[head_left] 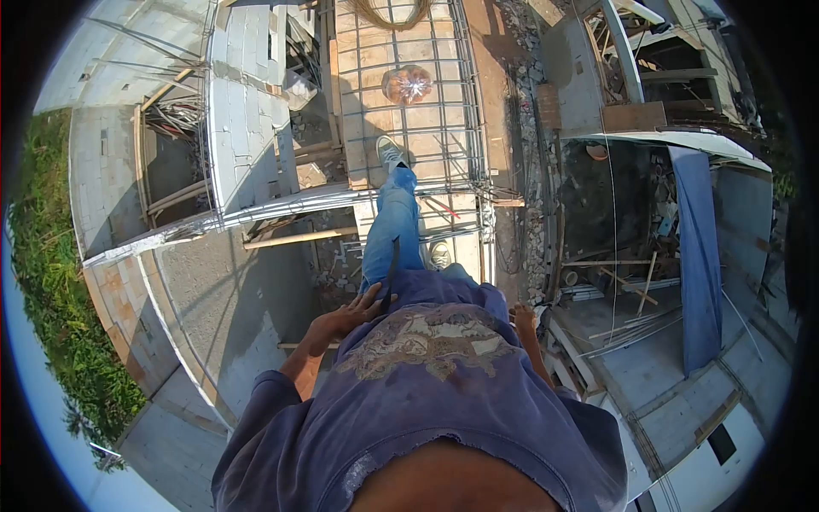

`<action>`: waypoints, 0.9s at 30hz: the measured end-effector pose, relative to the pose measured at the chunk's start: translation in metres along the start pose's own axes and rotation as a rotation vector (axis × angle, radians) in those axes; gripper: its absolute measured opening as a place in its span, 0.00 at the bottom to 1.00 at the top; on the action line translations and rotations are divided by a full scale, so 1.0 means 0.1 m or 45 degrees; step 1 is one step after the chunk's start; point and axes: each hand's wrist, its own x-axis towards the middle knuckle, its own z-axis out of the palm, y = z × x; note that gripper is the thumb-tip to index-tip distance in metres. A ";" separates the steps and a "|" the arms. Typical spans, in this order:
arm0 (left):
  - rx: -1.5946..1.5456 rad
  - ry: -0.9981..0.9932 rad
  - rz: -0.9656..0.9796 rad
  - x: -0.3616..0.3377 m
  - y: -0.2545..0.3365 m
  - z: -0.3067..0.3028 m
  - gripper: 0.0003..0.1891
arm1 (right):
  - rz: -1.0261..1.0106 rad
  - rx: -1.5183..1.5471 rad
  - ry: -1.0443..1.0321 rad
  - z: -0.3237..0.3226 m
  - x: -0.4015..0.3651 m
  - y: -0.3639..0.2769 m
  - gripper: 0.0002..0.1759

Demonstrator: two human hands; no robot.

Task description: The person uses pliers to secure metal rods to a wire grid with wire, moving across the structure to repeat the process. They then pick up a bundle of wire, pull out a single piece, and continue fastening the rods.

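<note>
My left hand (345, 314) rests by my left hip, its fingers stretched out against the hem of my blue shirt (444, 375). A thin dark strip (392, 271) stands out at the waist beside those fingertips, over my jeans (394, 226). My right hand (524, 321) hangs at my right side with its fingers extended, partly hidden by the shirt. Ahead of me a grid of steel bars (435, 128) lies over wooden boards. One shoe (392, 152) is on that grid, while the other shoe (440, 255) stands on a pale panel behind it.
On the grid lies a shiny clear plastic bag (409, 85), with a coil of wire (394, 19) beyond it. Open drops with loose timber (303, 238) flank the walkway. Rubble (533, 171) runs along the right, and a blue sheet (698, 256) hangs farther over.
</note>
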 end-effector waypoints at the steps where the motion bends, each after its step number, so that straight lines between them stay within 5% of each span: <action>1: 0.035 -0.081 -0.079 -0.03 0.04 -0.27 0.37 | 0.035 0.027 0.013 0.11 -0.05 -0.21 0.16; 3: 0.043 -0.053 -0.013 -0.03 -0.13 -0.68 0.36 | 0.047 -0.008 0.023 0.26 -0.12 -0.61 0.16; 6: 0.051 -0.104 0.009 -0.13 -0.25 -1.27 0.35 | -0.417 -0.312 -0.050 0.42 0.14 -1.47 0.20; 9: 0.074 -0.212 -0.026 -0.11 -0.29 -1.90 0.35 | -0.570 0.054 0.029 0.78 -0.59 -2.90 0.23; 13: 0.116 -0.246 0.040 -0.24 -0.41 -2.35 0.38 | -0.725 0.109 0.057 0.95 -1.01 -3.42 0.24; 18: 0.085 -0.243 0.026 -0.22 -0.15 -2.97 0.38 | -0.407 0.122 0.119 1.13 -0.65 -2.79 0.17; 20: 0.060 -0.242 0.017 -1.03 -0.74 -2.80 0.38 | -0.291 0.244 0.064 1.19 -0.37 -2.25 0.16; 22: 0.026 -0.242 0.001 -0.99 -0.65 -3.00 0.38 | -0.222 0.370 0.005 1.02 0.15 -1.24 0.15; 23: 0.002 -0.240 -0.011 -1.07 -0.66 -3.00 0.38 | -0.619 -0.299 0.010 1.33 0.57 -0.97 0.15; 27: -0.108 -0.205 -0.089 -1.00 -0.45 -3.45 0.39 | -0.931 -0.457 0.047 1.53 0.36 -1.35 0.15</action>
